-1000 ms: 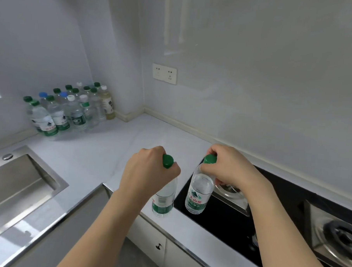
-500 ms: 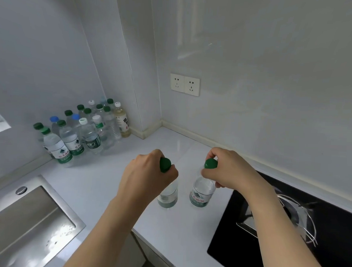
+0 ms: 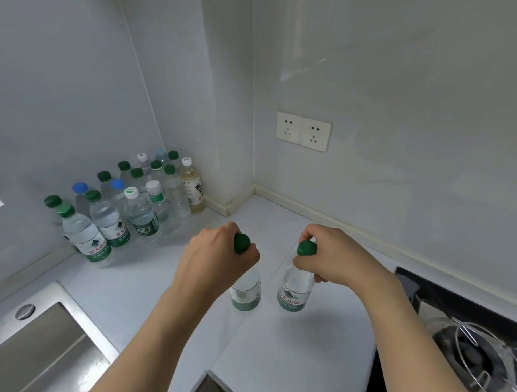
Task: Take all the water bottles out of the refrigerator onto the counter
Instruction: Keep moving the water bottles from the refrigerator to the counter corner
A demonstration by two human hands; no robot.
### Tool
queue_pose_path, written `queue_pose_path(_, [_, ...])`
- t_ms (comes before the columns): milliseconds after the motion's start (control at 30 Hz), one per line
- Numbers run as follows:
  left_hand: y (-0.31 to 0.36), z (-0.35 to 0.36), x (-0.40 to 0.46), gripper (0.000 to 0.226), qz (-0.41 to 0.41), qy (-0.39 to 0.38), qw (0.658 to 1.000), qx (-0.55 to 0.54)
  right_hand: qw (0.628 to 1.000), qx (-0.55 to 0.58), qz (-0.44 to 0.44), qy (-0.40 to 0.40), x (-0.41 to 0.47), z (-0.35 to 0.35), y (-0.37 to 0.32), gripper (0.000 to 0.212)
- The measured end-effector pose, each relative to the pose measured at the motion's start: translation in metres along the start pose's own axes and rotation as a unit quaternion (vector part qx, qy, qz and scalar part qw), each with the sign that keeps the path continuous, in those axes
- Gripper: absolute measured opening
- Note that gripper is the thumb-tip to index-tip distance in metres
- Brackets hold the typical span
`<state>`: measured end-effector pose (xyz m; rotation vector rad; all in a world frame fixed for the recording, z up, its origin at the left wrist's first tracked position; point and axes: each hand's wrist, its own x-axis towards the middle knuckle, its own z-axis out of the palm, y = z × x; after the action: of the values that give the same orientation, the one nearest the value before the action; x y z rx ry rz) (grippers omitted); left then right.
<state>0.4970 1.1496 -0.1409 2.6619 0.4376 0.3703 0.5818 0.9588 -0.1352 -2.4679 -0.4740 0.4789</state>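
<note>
My left hand (image 3: 213, 262) grips the neck of a green-capped water bottle (image 3: 245, 293) just under its cap. My right hand (image 3: 334, 258) holds a second green-capped water bottle (image 3: 293, 292) the same way. Both bottles are upright, side by side, low over the white counter (image 3: 289, 354); I cannot tell whether their bases touch it. A cluster of several water bottles (image 3: 126, 208) with green, blue and white caps stands in the back left corner of the counter. The refrigerator is out of view.
A steel sink (image 3: 37, 349) lies at the lower left. A black gas hob with a burner (image 3: 478, 350) is at the right. A double wall socket (image 3: 303, 131) sits above the counter. A yellowish drink bottle (image 3: 192, 190) stands at the cluster's right end.
Both hands have carried their bottles forward and left, from over the hob edge to the white counter, closer to the bottle cluster. The grips are unchanged.
</note>
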Motion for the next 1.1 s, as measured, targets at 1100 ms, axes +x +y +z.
queue_pose_path(1100, [-0.305,-0.044,0.103,0.022,-0.201,0.069,0.977,-0.002,0.965,-0.087,-0.182,-0.166,0.242,0.195,-0.247,0.02])
